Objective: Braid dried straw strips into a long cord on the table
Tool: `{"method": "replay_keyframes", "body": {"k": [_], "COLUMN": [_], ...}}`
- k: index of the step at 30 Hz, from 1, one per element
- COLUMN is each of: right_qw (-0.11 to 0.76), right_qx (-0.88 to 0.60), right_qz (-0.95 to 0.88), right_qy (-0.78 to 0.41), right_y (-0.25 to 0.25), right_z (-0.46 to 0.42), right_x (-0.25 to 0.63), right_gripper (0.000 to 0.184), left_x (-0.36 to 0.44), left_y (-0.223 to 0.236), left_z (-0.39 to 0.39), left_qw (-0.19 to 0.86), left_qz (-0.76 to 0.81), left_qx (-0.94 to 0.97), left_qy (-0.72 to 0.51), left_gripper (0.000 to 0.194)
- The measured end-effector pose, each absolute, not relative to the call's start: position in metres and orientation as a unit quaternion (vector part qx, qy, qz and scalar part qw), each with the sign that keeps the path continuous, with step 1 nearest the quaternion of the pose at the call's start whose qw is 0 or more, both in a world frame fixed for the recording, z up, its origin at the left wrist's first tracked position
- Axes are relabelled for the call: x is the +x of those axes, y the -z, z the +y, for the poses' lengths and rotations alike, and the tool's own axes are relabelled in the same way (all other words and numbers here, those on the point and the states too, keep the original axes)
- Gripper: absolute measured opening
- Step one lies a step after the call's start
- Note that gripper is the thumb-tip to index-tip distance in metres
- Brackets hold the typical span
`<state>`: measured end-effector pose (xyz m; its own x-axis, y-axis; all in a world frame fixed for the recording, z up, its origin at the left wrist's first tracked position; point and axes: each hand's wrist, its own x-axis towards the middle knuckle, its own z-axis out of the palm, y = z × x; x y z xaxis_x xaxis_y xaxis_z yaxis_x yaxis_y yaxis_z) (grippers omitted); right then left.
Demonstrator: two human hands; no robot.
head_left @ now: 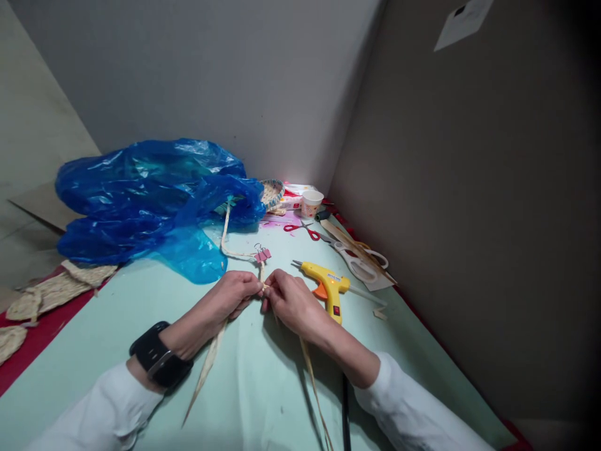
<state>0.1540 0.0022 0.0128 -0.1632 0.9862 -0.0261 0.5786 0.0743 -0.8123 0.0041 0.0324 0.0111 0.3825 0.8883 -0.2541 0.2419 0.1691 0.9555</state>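
A pale braided cord (226,237) runs out of a blue plastic bag (154,188) to a pink binder clip (263,255), which grips it on the table. Just below the clip, my left hand (237,291) and my right hand (288,297) meet, each with its fingers pinched on the cord's near end. One loose straw strand (206,369) hangs under my left hand. Another thin strand (313,382) trails from beneath my right hand toward the near edge. My fingertips partly hide the spot where the strands cross.
To the right lie a yellow glue gun (331,288), white-handled scissors (359,262) and red-handled scissors (303,230). A paper cup (312,203) and a small woven basket (272,193) stand at the back. Braided straw pieces (56,294) lie at the left edge. A wall (469,207) rises on the right.
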Motion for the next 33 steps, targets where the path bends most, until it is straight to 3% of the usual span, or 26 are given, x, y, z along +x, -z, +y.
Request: {"method": "replay_keyframes", "body": {"k": [3, 7, 15, 19, 27, 31, 33], "right_qw": [0.170, 0.073, 0.098, 0.089, 0.035, 0.087, 0.123], "right_qx": [-0.616, -0.622, -0.630, -0.597, -0.475, -0.523, -0.588], "right_qz": [-0.752, -0.776, -0.769, -0.797, -0.866, -0.846, -0.799], "right_qy": [-0.163, -0.074, -0.047, 0.004, 0.151, 0.056, 0.035], "right_y": [-0.026, -0.037, -0.032, -0.027, -0.009, -0.020, -0.027], "right_z": [-0.008, -0.015, -0.018, -0.029, -0.049, -0.042, -0.034], "right_x": [0.152, 0.146, 0.142, 0.132, 0.110, 0.122, 0.132], "right_gripper": [0.014, 0.022, 0.019, 0.017, 0.030, 0.016, 0.019], "left_x": [0.005, 0.007, 0.006, 0.005, -0.004, -0.003, -0.003], "left_y": [-0.010, -0.003, 0.002, -0.002, -0.007, -0.010, -0.011], "left_z": [0.031, 0.033, 0.037, 0.031, 0.027, 0.026, 0.026], "left_qw": [0.566, 0.519, 0.500, 0.547, 0.630, 0.608, 0.593], "left_qz": [0.506, 0.526, 0.505, 0.487, 0.464, 0.473, 0.476], "left_qx": [0.590, 0.607, 0.632, 0.610, 0.562, 0.575, 0.586], "left_qy": [-0.275, -0.291, -0.309, -0.303, -0.267, -0.276, -0.280], "left_gripper": [0.022, 0.028, 0.022, 0.020, 0.028, 0.023, 0.023]}}
